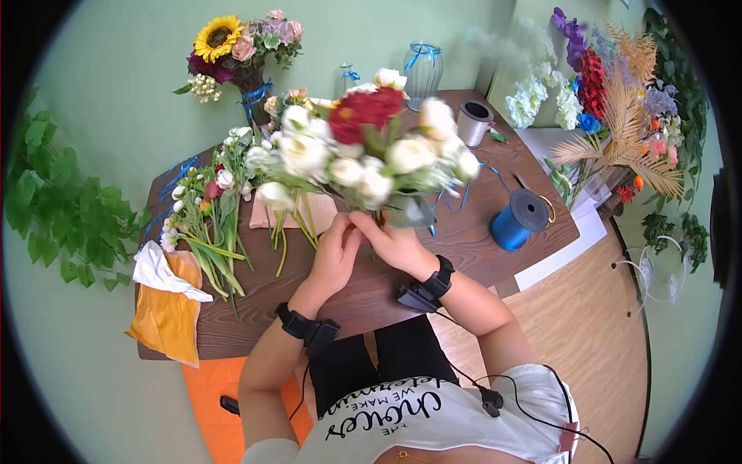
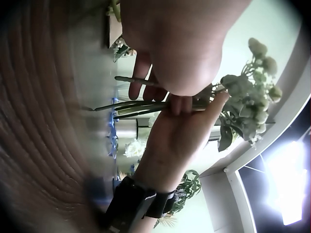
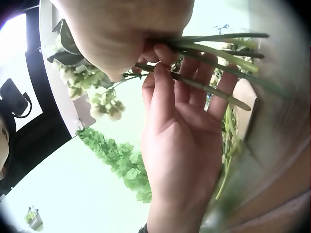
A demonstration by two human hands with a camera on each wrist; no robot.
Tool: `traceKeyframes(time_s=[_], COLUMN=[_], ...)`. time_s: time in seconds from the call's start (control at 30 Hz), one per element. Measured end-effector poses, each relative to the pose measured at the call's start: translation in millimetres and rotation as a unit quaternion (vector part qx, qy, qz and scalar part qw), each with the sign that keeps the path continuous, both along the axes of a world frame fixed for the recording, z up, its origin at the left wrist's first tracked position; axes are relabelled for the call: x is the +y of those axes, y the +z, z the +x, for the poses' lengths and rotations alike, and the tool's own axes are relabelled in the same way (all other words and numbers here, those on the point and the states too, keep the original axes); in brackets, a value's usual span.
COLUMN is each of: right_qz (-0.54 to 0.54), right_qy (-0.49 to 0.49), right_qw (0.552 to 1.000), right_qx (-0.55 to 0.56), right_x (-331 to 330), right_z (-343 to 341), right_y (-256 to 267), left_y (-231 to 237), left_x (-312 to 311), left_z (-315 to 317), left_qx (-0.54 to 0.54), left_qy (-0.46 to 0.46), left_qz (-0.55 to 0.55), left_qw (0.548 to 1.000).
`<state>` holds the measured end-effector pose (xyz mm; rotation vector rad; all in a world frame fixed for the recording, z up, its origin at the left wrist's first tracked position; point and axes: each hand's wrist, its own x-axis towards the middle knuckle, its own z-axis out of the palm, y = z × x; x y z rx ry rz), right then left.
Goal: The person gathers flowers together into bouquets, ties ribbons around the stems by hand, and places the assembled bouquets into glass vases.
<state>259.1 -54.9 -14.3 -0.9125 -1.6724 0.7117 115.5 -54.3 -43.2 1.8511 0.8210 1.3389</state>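
Pinching the red-and-white bouquet (image 1: 348,172) by its stems (image 3: 214,91) with fingers of my left hand (image 1: 332,257) and right hand (image 1: 396,243), above the bench (image 1: 457,249) inside its near edge, I risk stems splaying if either grip slackens.

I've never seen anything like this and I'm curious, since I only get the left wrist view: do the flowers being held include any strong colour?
Observer: Yes, the head view shows a deep red bloom among the white flowers.
Operator: Lovely! Is there another bouquet around?
Observer: There is: beyond them, toward the person's left, a bouquet has a big yellow sunflower.
Operator: And what's at the near left corner of the table?
Observer: Orange-brown paper, with a crumpled white piece lying partly over it.
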Motion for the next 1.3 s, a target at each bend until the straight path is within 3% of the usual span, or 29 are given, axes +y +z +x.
traceKeyframes(time_s=[0.1, 0.23, 0.33, 0.37, 0.4, 0.47, 0.6, 0.63, 0.73, 0.8, 0.9, 1.0, 1.1, 1.2, 1.3], right_qz=[0.142, -0.074, -0.044, -0.021, -0.128, -0.092, -0.164, -0.191, -0.220, -0.226, -0.106, -0.218, -0.216, -0.093, -0.044], right_qy=[0.007, 0.047, 0.026, 0.064, 0.119, 0.198, 0.201, 0.220, 0.249, 0.266, 0.276, 0.293, 0.311, 0.232, 0.045], right_qw=[0.988, 0.994, 0.998, 0.990, 0.970, 0.953, 0.959, 0.951, 0.938, 0.932, 0.950, 0.927, 0.922, 0.965, 0.996], right_qx=[0.054, 0.059, 0.024, 0.122, 0.172, 0.212, 0.116, 0.101, 0.098, 0.096, 0.104, 0.090, 0.085, 0.075, -0.068], right_x=[11.6, -1.6, 5.0, 14.8, 12.7, 19.4, 9.2, 2.8, -1.7, 4.1, 25.9, 25.0, 29.7, 29.8, 45.8], right_z=[-6.7, -5.2, -3.1, -8.0, -3.8, -4.0, -8.1, -7.3, -10.6, -10.9, -21.1, -12.4, -11.0, -14.0, 8.3], right_y=[1.3, 17.5, 15.6, 0.5, 7.4, 8.2, 39.1, 49.1, 55.3, 54.2, 27.0, 30.5, 22.0, 16.2, 8.9], left_y=[-4.3, 2.2, 3.8, 3.5, 4.1, 10.9, 33.5, 37.1, 38.6, 37.2, 39.1, 29.7, 25.7, 26.7, 36.1], left_x=[-0.2, -4.5, -3.6, -1.8, -0.5, 2.4, -8.1, -8.8, -14.0, -14.9, -12.5, -7.9, -8.8, -10.0, -7.2], left_z=[1.9, 3.4, 3.1, 4.6, 5.9, -1.3, -14.4, -17.2, -13.6, -10.8, -16.0, -17.8, -15.9, -16.6, -23.5], left_qx=[-0.029, -0.041, -0.094, -0.124, -0.155, -0.161, -0.155, -0.106, -0.123, -0.194, -0.224, -0.240, -0.240, -0.265, -0.305], left_qy=[-0.007, -0.024, -0.055, -0.055, -0.055, -0.091, -0.207, -0.227, -0.250, -0.249, -0.252, -0.257, -0.243, -0.219, -0.146], left_qz=[-0.027, -0.066, -0.100, -0.093, -0.087, -0.159, -0.310, -0.310, -0.320, -0.348, -0.378, -0.379, -0.377, -0.345, -0.306], left_qw=[0.999, 0.997, 0.989, 0.986, 0.983, 0.970, 0.915, 0.917, 0.905, 0.883, 0.862, 0.856, 0.861, 0.873, 0.890])
